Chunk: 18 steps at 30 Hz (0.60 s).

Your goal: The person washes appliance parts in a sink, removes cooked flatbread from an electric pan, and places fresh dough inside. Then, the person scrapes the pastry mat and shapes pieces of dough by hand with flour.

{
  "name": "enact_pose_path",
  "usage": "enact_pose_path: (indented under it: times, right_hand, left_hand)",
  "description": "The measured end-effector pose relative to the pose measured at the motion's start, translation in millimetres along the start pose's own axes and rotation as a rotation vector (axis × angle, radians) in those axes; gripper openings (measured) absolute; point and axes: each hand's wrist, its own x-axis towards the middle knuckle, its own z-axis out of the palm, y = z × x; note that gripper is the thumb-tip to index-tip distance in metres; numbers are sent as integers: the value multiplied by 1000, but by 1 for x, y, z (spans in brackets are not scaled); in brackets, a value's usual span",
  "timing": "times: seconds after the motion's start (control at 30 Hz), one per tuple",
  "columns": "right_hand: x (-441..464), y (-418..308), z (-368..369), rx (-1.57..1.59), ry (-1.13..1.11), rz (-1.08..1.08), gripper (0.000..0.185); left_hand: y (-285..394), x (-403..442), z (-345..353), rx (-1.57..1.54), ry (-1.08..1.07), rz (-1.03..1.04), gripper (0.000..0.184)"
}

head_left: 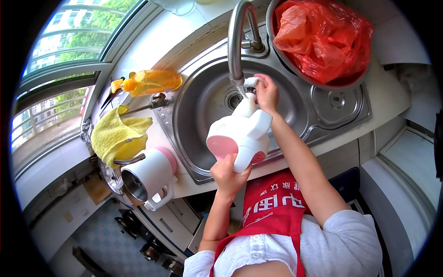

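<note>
My left hand [230, 175] is closed around the near end of a white and pink soymilk maker head [226, 131], tilted over the sink [288, 108]. Its narrow end points away from me, under the mouth of the tap [235, 60], where water runs. At that tip is my right hand [266, 94], its fingers bent around a small whitish cloth or sponge [251, 82]. The fingers partly hide the tip. Left of the sink, the matching white and pink jug [154, 177] lies tipped, its steel inside facing me.
An orange bottle [157, 82] lies at the sink's left edge. A yellow cloth [117, 136] hangs over a metal rack beside the window. A red plastic bag [323, 39] fills a metal basin [318, 82] at the back right. A round lidded drain [336, 102] sits below it.
</note>
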Motion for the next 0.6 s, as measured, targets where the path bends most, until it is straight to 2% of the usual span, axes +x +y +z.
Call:
enact_pose_path:
  times: [0.03,0.1,0.13,0.17,0.23,0.3,0.37,0.4,0.43,0.47,0.5,0.57,0.6]
  right_hand:
    - [10,0,-7,-76,50,14,21]
    - [23,-2,-24,124,-120,182,22]
    - [28,1,-24,157,-75,-72,25]
    - [30,1,-30,155,-83,-77,25]
    - [20,-35,-50,240,-431,50,26]
    - [18,-39,-45,297,-507,65,24]
    - [20,-47,-42,-239,-726,-193,22]
    - [19,-48,-36,-276,-733,-152,20]
    - [19,-49,-32,-282,-744,-160,20]
    - [20,-50,-28,-308,-778,-62,21]
    - [20,-53,-25,-337,-807,36,22]
    - [15,-57,-23,-377,-791,71,20]
    - [13,-44,-19,-220,-704,62,18]
  left_hand:
    - [2,-1,-1,48,-15,49,25]
    - [1,-1,-3,60,-20,70,25]
    - [1,0,-4,61,-21,103,24]
    - [1,2,-4,60,-18,136,23]
    - [-2,5,-5,92,-39,190,23]
    - [-4,8,-6,126,-59,240,24]
    - [-5,10,-9,167,-190,373,26]
    - [-5,12,-11,170,-178,367,26]
    - [-5,14,-13,201,-255,437,25]
    - [-6,15,-14,233,-331,505,23]
    - [-10,17,-15,236,-317,499,23]
    - [-17,19,-15,335,-397,713,17]
    - [-20,20,-17,404,-427,762,16]
